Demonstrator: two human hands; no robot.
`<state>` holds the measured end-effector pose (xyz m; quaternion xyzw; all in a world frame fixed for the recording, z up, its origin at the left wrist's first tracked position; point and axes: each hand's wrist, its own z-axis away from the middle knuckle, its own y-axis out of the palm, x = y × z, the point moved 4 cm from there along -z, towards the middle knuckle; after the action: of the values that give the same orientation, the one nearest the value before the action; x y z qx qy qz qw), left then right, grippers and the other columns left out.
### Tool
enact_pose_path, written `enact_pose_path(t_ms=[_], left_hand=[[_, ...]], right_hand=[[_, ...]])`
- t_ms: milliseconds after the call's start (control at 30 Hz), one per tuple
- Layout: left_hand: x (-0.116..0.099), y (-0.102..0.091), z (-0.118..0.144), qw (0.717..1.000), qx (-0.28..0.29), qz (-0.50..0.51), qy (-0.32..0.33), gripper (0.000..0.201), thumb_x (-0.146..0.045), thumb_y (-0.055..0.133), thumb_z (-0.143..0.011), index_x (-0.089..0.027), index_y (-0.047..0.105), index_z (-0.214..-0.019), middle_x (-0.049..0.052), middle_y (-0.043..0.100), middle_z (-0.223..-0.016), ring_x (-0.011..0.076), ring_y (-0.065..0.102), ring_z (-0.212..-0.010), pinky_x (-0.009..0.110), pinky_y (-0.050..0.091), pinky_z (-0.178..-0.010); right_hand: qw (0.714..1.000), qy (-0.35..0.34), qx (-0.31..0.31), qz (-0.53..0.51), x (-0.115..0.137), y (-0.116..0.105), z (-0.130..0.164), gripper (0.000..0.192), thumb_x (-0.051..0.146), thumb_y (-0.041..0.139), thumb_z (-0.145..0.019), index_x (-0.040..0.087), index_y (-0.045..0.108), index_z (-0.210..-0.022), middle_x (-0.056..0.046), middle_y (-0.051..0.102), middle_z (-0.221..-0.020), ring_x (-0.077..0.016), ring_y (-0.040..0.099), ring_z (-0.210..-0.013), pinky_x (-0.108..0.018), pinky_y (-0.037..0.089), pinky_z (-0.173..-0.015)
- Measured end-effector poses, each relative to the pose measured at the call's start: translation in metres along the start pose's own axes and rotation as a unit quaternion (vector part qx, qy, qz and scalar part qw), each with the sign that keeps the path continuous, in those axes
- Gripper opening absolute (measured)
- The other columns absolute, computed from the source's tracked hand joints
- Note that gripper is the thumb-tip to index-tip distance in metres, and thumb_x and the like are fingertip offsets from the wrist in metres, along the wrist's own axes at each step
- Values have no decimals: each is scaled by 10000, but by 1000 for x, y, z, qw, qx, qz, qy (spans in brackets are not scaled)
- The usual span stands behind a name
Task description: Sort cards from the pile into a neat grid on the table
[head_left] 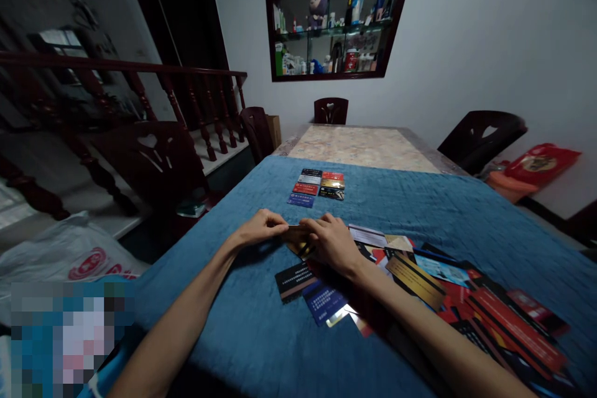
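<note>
A gold card (295, 235) sits pinched between the left hand (258, 228) and right hand (332, 241), low over the blue tabletop (420, 199), each grip closed on one end; the loose card pile (443, 286) spreads rightward, sorted rows (317, 187) lie ahead.

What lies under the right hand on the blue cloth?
Loose cards spread beneath the right hand and its forearm; both hands pinch one card. What lies directly under the palm is hidden.
</note>
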<state>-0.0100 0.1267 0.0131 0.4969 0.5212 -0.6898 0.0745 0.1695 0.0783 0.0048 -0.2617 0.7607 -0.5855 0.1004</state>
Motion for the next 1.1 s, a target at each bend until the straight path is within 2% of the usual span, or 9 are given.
enact_pose_path(t_ms=[100,267,500,667,900,1100], left_hand=[[1,-1,-1,1000,-12,-18,8,389,-473,564,-817,-116,698,-742,34,626,-699,142,542,-675,235,410,-622],[3,-1,-3,999,-40,-29,2,289,-340,576,-788,-122,727,-903,61,715,-870,180,613,-801,265,466,-735],[4,4,-6,997,-73,-40,8,249,-271,559,-781,-112,730,-866,52,722,-829,182,632,-776,264,481,-729],[4,1,-6,994,-100,-34,19,248,-264,570,-778,-129,739,-900,45,742,-885,193,651,-838,280,498,-801],[5,-2,-5,989,-139,-16,42,216,-235,603,-762,-125,746,-880,64,743,-890,203,658,-851,297,500,-814],[6,-3,-5,987,-151,-4,61,185,-216,623,-761,-126,747,-864,69,738,-864,200,658,-841,312,505,-833]], right_hand=[[1000,-5,4,15,3,-3,1,365,163,486,-917,251,577,-1260,-73,715,-998,-250,506,-980,-347,328,-795],[999,8,7,35,4,-5,1,354,215,514,-914,237,566,-1263,-88,709,-1038,-262,509,-1003,-355,316,-799],[998,5,-7,55,2,0,1,398,222,523,-907,231,522,-1305,-100,682,-1062,-273,509,-1022,-372,315,-823],[994,0,-50,94,3,1,1,448,181,564,-859,223,508,-1302,-108,629,-1110,-268,493,-1013,-373,320,-821],[983,-24,-129,125,6,0,1,389,138,539,-865,195,540,-1250,-110,627,-1085,-256,491,-964,-381,319,-829],[973,-64,-171,141,8,-3,3,347,171,568,-859,181,568,-1206,-104,622,-1042,-254,476,-942,-390,313,-839]])
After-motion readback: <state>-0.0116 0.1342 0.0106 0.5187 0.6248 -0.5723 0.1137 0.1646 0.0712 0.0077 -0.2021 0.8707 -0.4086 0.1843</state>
